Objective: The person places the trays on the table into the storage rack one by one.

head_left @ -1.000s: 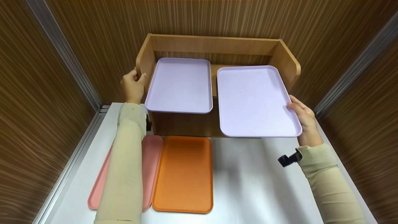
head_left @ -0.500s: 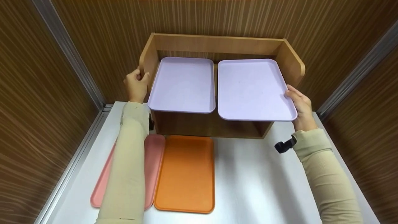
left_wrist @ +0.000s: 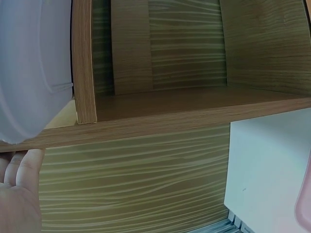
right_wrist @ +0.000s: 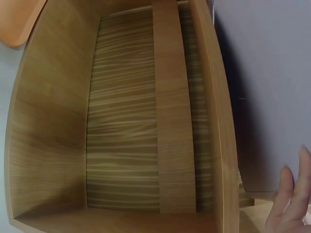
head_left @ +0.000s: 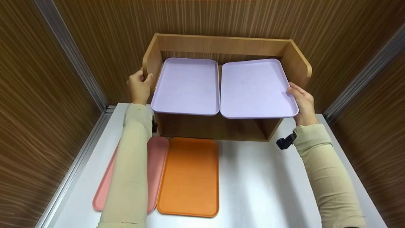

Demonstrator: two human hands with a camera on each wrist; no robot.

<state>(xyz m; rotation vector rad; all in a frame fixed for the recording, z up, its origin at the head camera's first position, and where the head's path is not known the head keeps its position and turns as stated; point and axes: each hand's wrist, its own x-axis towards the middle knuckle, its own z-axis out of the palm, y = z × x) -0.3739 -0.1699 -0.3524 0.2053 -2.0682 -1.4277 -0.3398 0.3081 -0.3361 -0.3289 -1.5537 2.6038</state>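
Two lilac trays sit side by side at the top of a wooden shelf [head_left: 223, 45] in the head view. My right hand [head_left: 304, 103] grips the right lilac tray [head_left: 258, 90] by its right edge, thumb on top; in the right wrist view its fingers [right_wrist: 286, 187] lie against the tray's underside. This tray is slightly askew, its near edge jutting past the shelf board. The left lilac tray [head_left: 186, 87] rests on the shelf top, untouched. My left hand [head_left: 139, 87] holds the shelf's left side panel [head_left: 152, 61] at its front edge, the fingers partly hidden.
On the white table [head_left: 253, 183] in front lie an orange tray [head_left: 189, 177] and a pink tray [head_left: 157, 171], the latter partly under my left sleeve. Below the shelf top is an open compartment [head_left: 208, 126]. Wood-patterned walls [head_left: 221, 19] enclose the back and sides.
My right hand has pushed the right lilac tray back and slightly left over the shelf top, bringing it close beside the other lilac tray. The left hand stays on the side panel.
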